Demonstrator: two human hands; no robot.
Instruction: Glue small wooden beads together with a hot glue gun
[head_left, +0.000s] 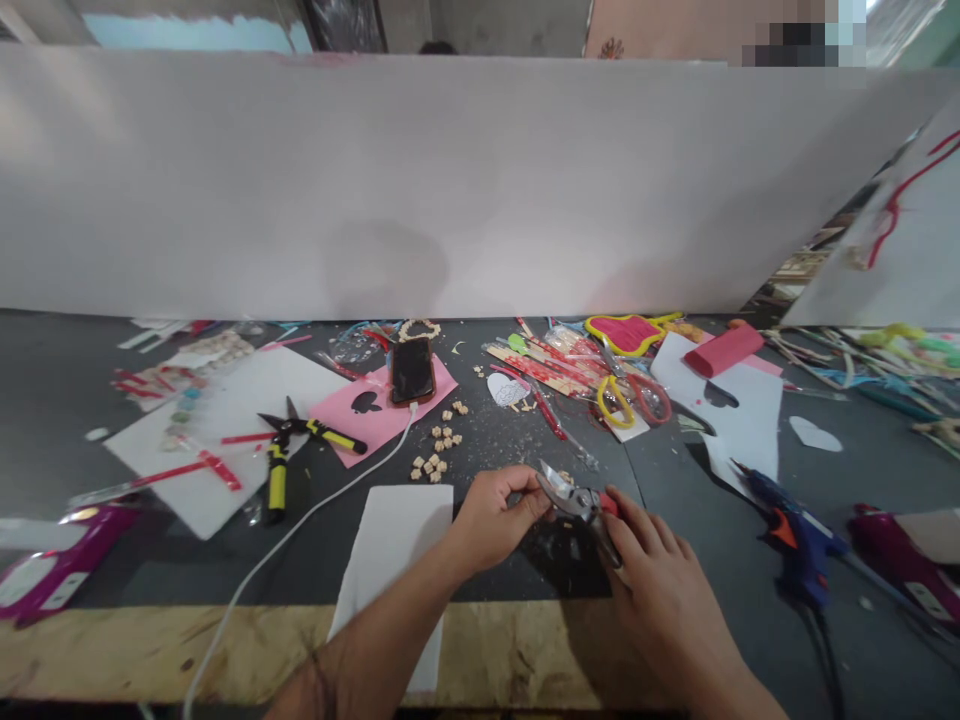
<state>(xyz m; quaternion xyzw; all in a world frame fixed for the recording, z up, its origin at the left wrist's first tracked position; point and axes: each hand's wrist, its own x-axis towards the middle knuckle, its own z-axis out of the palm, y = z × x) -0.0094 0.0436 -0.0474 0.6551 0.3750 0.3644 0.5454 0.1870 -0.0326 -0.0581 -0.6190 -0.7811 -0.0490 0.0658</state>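
My right hand (645, 560) is closed round the handles of a pair of pruning shears (574, 498) with red on the grip. The metal blades point up and left, toward my left hand (499, 515). The thumb and fingers of my left hand are pinched together beside the blades; what they hold is too small to make out. Several small pale wooden pieces (430, 467) lie in clusters on the dark table, left of and beyond my hands. A white sheet (401, 530) lies partly under my left forearm.
Black-and-yellow pliers (277, 470) and a phone (412, 371) with a white cable lie to the left. Scissors (616, 402) are beyond my hands. A blue glue gun (802, 545) lies on the right. A tall white panel (375, 190) stands across the back.
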